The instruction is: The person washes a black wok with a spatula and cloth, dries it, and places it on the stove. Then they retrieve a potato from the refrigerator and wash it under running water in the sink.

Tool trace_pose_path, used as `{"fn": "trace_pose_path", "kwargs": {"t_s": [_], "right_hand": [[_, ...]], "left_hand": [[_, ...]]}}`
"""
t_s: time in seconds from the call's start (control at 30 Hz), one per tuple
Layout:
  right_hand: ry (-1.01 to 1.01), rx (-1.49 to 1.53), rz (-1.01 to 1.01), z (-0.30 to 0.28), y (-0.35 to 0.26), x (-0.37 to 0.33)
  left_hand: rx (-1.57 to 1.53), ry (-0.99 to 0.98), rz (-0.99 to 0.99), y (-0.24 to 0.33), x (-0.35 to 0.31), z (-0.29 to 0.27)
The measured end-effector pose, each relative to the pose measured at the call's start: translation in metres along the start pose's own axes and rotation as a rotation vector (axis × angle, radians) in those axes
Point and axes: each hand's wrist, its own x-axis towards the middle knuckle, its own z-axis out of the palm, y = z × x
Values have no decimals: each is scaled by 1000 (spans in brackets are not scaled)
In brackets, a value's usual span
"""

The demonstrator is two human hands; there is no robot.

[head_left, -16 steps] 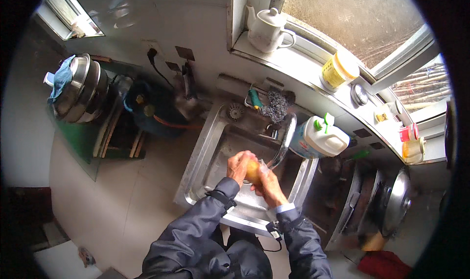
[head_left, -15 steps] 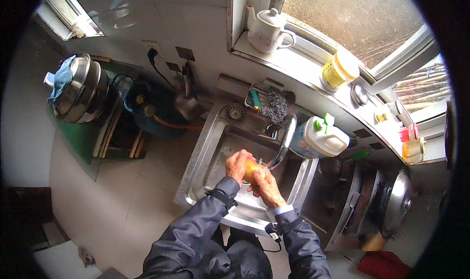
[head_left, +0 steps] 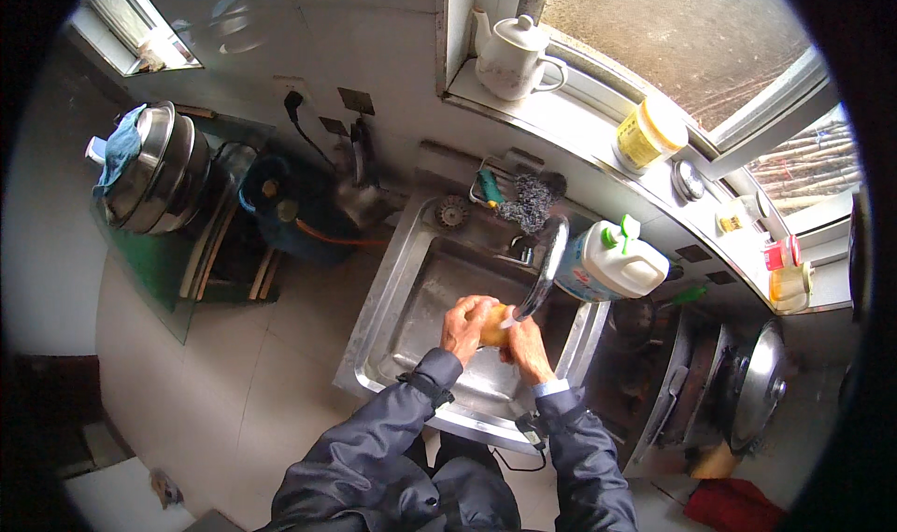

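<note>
Over the stainless-steel sink (head_left: pixel 372 322), both hands grip a yellow-orange rounded thing (head_left: pixel 494 329), about fist-sized; its exact kind cannot be made out. My left hand (head_left: pixel 462 327) wraps its left side with curled fingers. From the right, my right hand (head_left: pixel 530 351) closes on it, the fingertips partly hidden. Directly above, the curved metal faucet (head_left: pixel 548 270) ends at the thing, and a pale bit of water shows at its mouth. The basin's bottom shows around the hands.
A white jug with a green cap (head_left: pixel 612 261) stands right of the faucet. Behind the sink lie a steel-wool scrubber (head_left: pixel 530 205) and a green-handled brush (head_left: pixel 489 188). Pans and a lid (head_left: pixel 759 387) sit at right, stacked steel bowls (head_left: pixel 154 177) at left. A teapot (head_left: pixel 512 60) rests on the windowsill.
Both hands have shifted slightly right with the yellow-orange thing, bringing it right under the faucet's mouth. My right hand has turned and now lies along the thing's right side.
</note>
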Motion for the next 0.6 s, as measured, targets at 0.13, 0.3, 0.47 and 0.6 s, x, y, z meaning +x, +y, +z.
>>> {"fn": "trace_pose_path", "kwargs": {"t_s": [0.13, 0.3, 0.47, 0.6], "right_hand": [[-166, 164, -74, 13, 1, -4], [24, 419, 134, 14, 1, 6], [-111, 386, -25, 11, 6, -6], [-172, 174, -148, 16, 4, -16]], "left_hand": [[-9, 224, -118, -10, 10, 1], [168, 82, 264, -1, -11, 9], [183, 61, 122, 3, 6, 6], [-95, 109, -134, -11, 20, 5]]}}
